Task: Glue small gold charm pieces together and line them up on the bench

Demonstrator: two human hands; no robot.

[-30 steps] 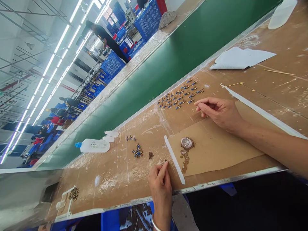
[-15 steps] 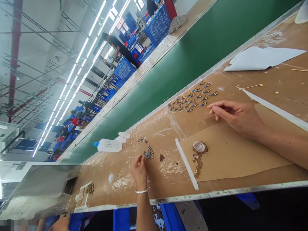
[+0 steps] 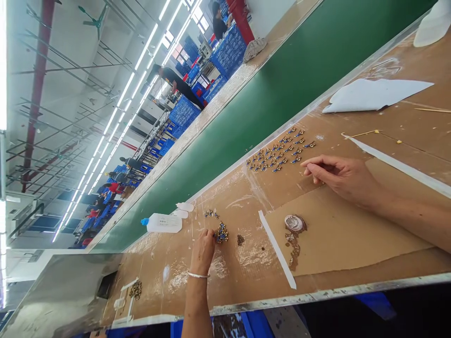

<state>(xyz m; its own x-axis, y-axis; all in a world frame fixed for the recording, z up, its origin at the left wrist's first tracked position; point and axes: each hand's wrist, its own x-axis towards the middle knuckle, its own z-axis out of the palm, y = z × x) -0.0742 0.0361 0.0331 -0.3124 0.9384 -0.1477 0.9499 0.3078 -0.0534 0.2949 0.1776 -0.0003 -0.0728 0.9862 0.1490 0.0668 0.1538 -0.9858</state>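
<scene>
My left hand, with a white bracelet at the wrist, reaches to the left edge of a heap of small blue-and-gold pieces. Its fingers are drawn together, and whatever lies between them is hidden. My right hand hovers over the brown board, thumb against forefinger; I cannot make out anything between them. Just left of it lie rows of similar blue-and-gold pieces. Below it, a small round dish with a glossy brown spill sits on a cardboard sheet.
Dark brown bits lie beside the heap. A white bottle with a blue cap lies farther left. White paper and a thin stick are at right. A green belt runs behind; people work beyond it.
My left hand has turned back-side up, and its fingertips have come to the heap's edge. My right hand keeps about the same pose. The camera has shifted slightly.
</scene>
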